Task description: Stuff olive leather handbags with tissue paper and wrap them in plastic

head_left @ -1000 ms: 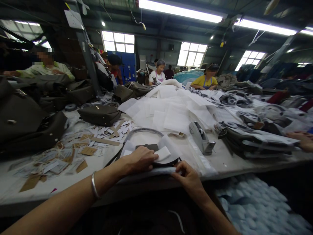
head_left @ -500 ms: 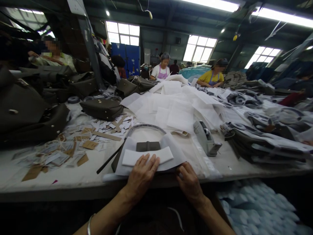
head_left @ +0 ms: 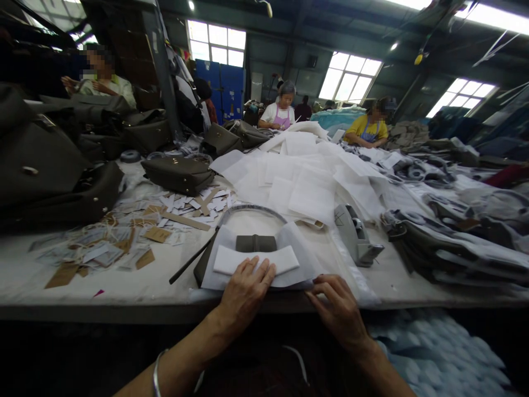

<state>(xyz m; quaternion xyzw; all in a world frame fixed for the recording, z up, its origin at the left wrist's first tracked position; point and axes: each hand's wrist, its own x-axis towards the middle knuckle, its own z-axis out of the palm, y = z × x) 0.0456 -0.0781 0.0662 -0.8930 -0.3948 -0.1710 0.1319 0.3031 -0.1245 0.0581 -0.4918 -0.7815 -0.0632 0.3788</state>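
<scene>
In front of me at the table edge lies a dark olive handbag (head_left: 202, 264), with a sheet of thin white foam wrap (head_left: 308, 259) over it. Its handle (head_left: 258, 208), wrapped in grey, arches away from me, and a dark strap (head_left: 192, 258) sticks out to the left. Across the sheet rests a folded white foam strip (head_left: 231, 262), below a dark flap piece. My left hand (head_left: 248, 286) lies flat on this strip with its fingers stretched out. At the bag's near right corner, my right hand (head_left: 336, 303) pinches the edge between thumb and fingers; the fingertips are partly hidden.
A grey tape dispenser (head_left: 357, 237) stands to the right, beside stacked bags (head_left: 433, 253). Behind is a heap of white foam sheets (head_left: 314, 193). Tags (head_left: 99, 251) and more olive bags (head_left: 177, 173) lie left. Several people work across the table.
The view has shifted slightly, so the scene sits a little further right. My right hand has moved a little right along the bag's corner, its fingers less curled. My left hand stays on the strip.
</scene>
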